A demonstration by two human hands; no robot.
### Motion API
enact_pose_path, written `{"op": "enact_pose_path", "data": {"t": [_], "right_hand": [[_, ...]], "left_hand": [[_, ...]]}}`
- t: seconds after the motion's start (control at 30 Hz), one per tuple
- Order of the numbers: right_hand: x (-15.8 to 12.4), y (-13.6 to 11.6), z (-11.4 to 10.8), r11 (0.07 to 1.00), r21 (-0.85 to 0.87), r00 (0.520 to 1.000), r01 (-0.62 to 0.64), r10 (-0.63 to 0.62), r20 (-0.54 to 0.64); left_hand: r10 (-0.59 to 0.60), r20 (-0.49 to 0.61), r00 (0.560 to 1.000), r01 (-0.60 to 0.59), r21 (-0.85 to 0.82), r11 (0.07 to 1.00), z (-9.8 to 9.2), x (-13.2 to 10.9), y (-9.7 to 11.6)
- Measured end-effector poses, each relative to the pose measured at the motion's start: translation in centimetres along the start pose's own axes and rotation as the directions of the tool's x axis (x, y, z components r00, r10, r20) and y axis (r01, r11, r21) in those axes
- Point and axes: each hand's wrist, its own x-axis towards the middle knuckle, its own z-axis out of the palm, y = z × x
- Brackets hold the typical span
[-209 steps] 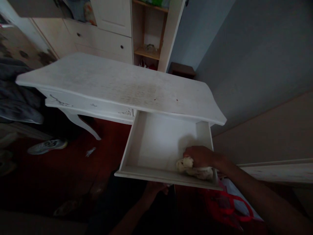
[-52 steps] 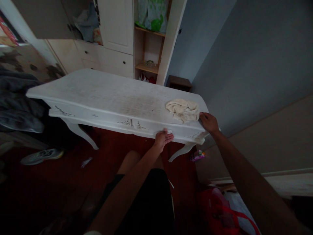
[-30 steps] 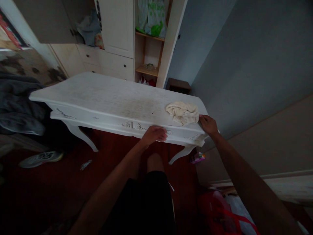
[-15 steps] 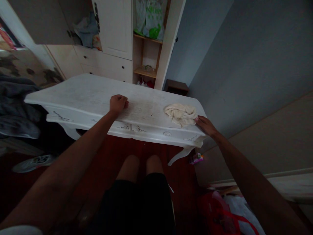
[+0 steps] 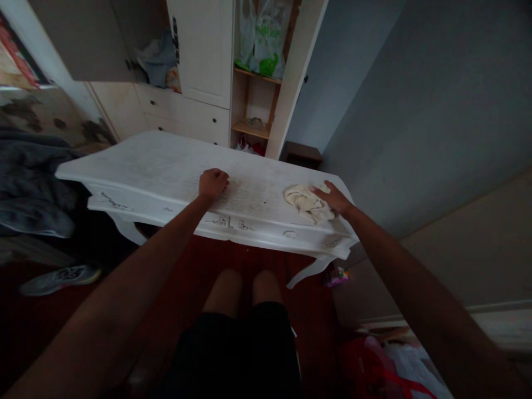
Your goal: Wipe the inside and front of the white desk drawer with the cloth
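A long white table (image 5: 158,166) with a scuffed, dusty top stands in front of me, its drawers closed. A crumpled cream cloth (image 5: 305,200) lies near the top's right end. My right hand (image 5: 332,198) rests on the cloth's right side with its fingers curled over it. My left hand (image 5: 213,183) sits as a closed fist on the middle of the tabletop, close to the front edge. Nothing shows inside the fist.
Behind the table stands a white wardrobe (image 5: 199,61) with open shelves holding plastic bags (image 5: 261,39). Dark bedding (image 5: 29,177) lies at the left, a sneaker (image 5: 58,277) on the red floor, a red and white bag (image 5: 382,366) lower right. A grey wall runs along the right.
My right hand has moved from the table's right front edge up onto the cloth. My left fist stays on the tabletop, where it came after leaving the closed drawer front.
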Motion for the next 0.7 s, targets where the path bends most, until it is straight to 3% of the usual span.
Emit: {"op": "enact_pose_path", "data": {"t": [0.1,0.23,0.33,0.37,0.43,0.57,0.63,0.7], "right_hand": [[-0.4,-3.4,1.6,0.985,-0.14,0.982,0.106,-0.081,0.173],[-2.6,-6.7,2.9,0.907,-0.365,0.978,0.209,-0.19,0.087],[-6.6,-8.2,4.1,0.853,-0.393,0.935,0.344,-0.351,0.058],[-8.4,-8.4,4.7,0.806,-0.404,0.889,0.432,-0.455,0.043],[-12.0,-8.5,6.3,0.663,-0.435,0.751,0.609,-0.659,0.047],[-16.6,-7.2,10.8,0.348,-0.422,0.46,0.837,-0.865,0.2],[-16.7,-6.3,13.3,0.269,-0.446,0.393,0.854,-0.895,0.211],[-15.8,-5.4,15.7,0.26,-0.483,0.389,0.836,-0.901,0.189]], "left_hand": [[0.003,-0.01,1.0,-0.003,-0.021,1.0,0.1,0.0,-0.2],[0.016,-0.015,1.0,-0.017,-0.032,0.999,0.2,0.1,-0.4],[0.019,-0.014,1.0,-0.019,-0.028,0.999,0.1,0.0,-0.4],[0.021,-0.011,1.0,-0.021,-0.032,0.999,0.1,-0.1,-0.3],[0.029,-0.005,1.0,-0.029,-0.044,0.999,0.1,-0.1,-0.3],[0.038,-0.008,0.999,-0.038,-0.027,0.999,0.2,0.0,-0.5],[0.035,-0.016,0.999,-0.035,-0.001,0.999,0.2,0.0,-0.6],[0.019,-0.011,1.0,-0.019,0.022,1.0,0.2,0.0,-0.7]]}}
